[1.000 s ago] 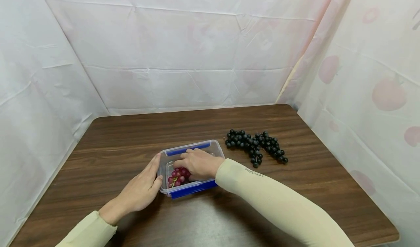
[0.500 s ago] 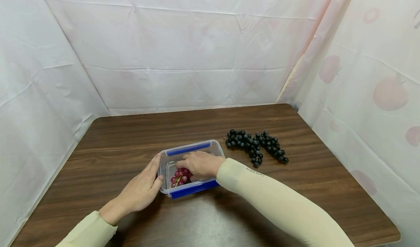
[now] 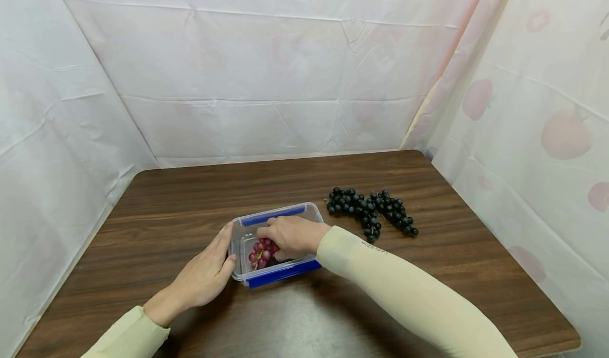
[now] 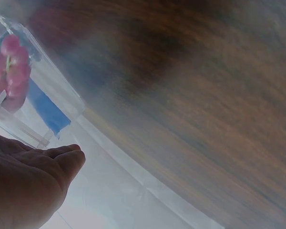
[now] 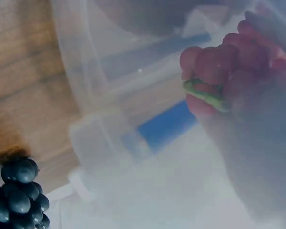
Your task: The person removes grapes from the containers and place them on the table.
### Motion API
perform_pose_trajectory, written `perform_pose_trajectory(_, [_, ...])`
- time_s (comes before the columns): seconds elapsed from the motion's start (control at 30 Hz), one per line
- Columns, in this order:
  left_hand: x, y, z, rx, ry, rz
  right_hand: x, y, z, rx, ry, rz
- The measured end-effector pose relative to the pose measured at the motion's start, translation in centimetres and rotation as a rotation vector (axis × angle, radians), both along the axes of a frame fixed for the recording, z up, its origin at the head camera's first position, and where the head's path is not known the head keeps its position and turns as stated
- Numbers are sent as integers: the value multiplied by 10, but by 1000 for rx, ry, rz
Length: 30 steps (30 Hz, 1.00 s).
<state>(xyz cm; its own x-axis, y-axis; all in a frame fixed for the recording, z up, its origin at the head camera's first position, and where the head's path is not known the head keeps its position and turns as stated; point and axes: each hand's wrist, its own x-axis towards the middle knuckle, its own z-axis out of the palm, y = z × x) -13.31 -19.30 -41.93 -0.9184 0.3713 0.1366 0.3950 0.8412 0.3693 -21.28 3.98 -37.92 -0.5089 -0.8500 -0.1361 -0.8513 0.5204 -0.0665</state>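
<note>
A clear plastic container (image 3: pixel 247 227) with blue clips sits on the brown wooden table (image 3: pixel 166 210). My right hand (image 3: pixel 288 236) reaches into it and grips a small bunch of red grapes (image 3: pixel 262 251), also seen as the red grapes (image 5: pixel 229 67) and red grapes (image 4: pixel 10 62). My left hand (image 3: pixel 208 271) rests flat against the container's left side with straight fingers. In the left wrist view the left hand (image 4: pixel 28 176) lies beside the container wall (image 4: pixel 52 95).
A bunch of black grapes (image 3: pixel 371 212) lies on the table to the right of the container; black grapes (image 5: pixel 19 195) show in the right wrist view too. White sheets wall in the table on three sides.
The right hand has lifted the red grapes slightly and drawn them toward the container's back and right. The left hand has stayed in place.
</note>
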Motion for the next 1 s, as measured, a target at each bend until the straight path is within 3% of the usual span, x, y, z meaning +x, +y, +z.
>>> perform_pose_trajectory(0.27, [0,1,0,-6,-7,2,5,4,16,-30,-17,-53])
perform_pose_trajectory(1.0, [0,1,-1,-15,13,8,9,23,35,-106,10,-199])
